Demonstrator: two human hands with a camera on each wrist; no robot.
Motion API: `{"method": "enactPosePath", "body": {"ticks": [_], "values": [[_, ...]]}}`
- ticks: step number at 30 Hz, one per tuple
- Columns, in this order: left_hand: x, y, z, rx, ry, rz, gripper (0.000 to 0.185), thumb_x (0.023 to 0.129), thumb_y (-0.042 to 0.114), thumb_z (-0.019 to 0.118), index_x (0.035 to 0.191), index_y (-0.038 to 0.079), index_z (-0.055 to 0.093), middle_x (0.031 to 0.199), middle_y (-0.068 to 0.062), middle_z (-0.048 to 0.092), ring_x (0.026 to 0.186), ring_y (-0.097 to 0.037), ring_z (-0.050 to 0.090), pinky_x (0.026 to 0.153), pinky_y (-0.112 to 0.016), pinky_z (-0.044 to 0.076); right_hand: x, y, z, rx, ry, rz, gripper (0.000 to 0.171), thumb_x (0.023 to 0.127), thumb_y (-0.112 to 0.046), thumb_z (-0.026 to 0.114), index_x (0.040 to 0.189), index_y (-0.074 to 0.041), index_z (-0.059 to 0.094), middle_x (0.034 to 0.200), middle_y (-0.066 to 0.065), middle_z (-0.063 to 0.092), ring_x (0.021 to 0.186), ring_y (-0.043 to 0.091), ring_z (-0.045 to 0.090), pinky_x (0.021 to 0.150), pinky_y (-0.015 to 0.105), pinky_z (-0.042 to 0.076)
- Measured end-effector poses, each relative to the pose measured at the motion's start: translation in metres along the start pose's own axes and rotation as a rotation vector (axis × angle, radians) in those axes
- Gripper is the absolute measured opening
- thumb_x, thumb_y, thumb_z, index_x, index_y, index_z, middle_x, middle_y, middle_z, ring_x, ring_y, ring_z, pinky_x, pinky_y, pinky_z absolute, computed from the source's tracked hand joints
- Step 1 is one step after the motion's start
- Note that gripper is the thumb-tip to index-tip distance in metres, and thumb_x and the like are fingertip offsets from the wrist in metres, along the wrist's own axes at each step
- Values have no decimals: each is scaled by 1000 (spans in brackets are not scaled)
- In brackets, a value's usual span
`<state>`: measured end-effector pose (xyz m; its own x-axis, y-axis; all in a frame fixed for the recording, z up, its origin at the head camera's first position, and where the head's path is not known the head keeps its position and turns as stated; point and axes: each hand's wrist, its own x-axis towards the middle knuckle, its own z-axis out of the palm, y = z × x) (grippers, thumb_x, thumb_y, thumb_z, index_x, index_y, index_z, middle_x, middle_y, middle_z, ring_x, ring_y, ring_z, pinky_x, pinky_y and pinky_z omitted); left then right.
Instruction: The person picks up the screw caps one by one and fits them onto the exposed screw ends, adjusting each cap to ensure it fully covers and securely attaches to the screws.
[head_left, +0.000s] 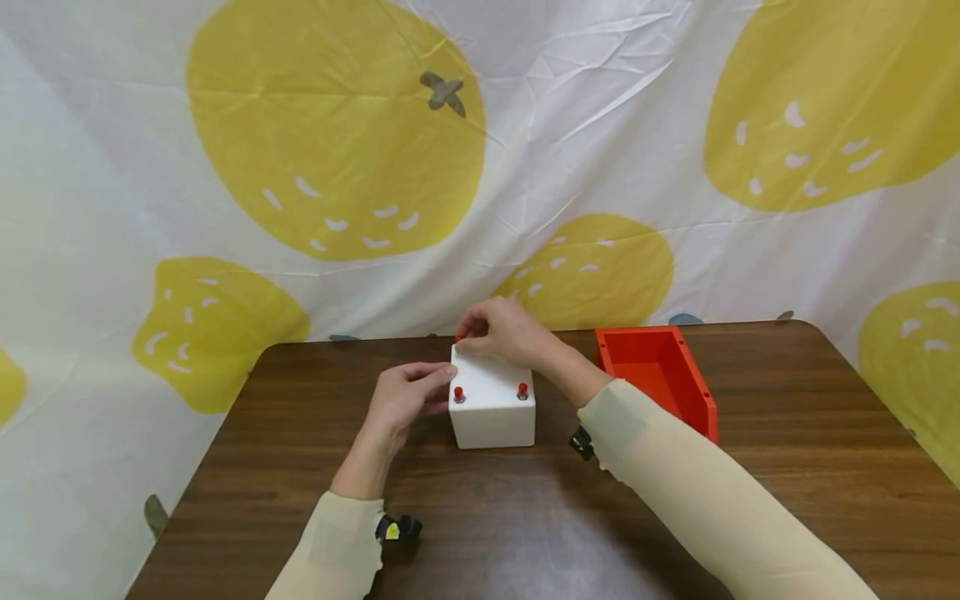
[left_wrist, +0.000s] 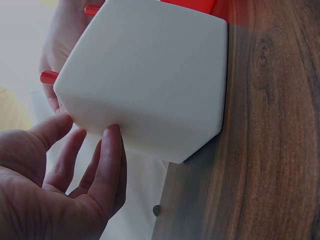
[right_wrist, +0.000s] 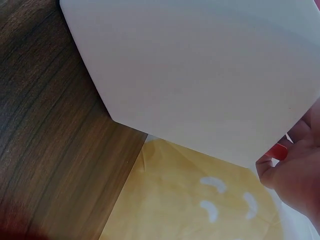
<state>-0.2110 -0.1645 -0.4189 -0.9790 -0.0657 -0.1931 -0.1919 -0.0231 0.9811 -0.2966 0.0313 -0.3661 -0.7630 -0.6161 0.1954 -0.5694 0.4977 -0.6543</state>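
A white box (head_left: 492, 427) stands on the table with small red pegs on its top. One near peg (head_left: 459, 395) and another near peg (head_left: 522, 391) have metallic, nut-like bases. My right hand (head_left: 506, 332) reaches over the top and pinches a red peg (right_wrist: 278, 151) at the far left corner; the fingers partly hide it. Against the box's left side rests my left hand (head_left: 401, 396), its thumb near the top edge and fingertips lower on the wall, as the left wrist view shows. The far right corner is hidden under my right hand.
An open red bin (head_left: 651, 375) sits to the right of the box, partly covered by my right sleeve. The brown wooden table (head_left: 480, 508) ends just behind the box, where a white cloth with yellow fruit shapes (head_left: 337, 125) hangs.
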Motion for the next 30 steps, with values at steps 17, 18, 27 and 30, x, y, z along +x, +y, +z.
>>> {"method": "enactPosePath", "body": {"ticks": [17,18,27,30], "values": [[1,-2,-1,34,3,2,34,95,21,84,120,-1,78,117,-17,75,96,-25,75,84,-40,66,-1,-1,2,-53,3,27,14,93,-21,86,97,-11,78,89,-4,75,83,12,68,76,28,57],[1,-2,-1,33,3,3,34,95,21,84,120,-2,77,118,-17,75,96,-25,75,84,-39,66,-1,-1,3,-59,4,30,14,93,-22,86,97,-11,78,89,-4,75,83,12,68,77,28,57],[1,-3,-1,19,-4,8,32,96,19,83,119,-1,78,117,-17,74,96,-27,75,83,-40,66,-2,0,4,-108,23,28,15,94,-26,86,96,-15,77,87,-8,74,82,9,67,83,32,55],[1,-2,-1,9,-5,9,31,96,18,83,119,-2,78,117,-17,75,95,-27,75,81,-39,67,-2,1,4,-118,24,24,15,93,-27,86,96,-16,77,86,-9,74,83,8,67,91,36,51]]}}
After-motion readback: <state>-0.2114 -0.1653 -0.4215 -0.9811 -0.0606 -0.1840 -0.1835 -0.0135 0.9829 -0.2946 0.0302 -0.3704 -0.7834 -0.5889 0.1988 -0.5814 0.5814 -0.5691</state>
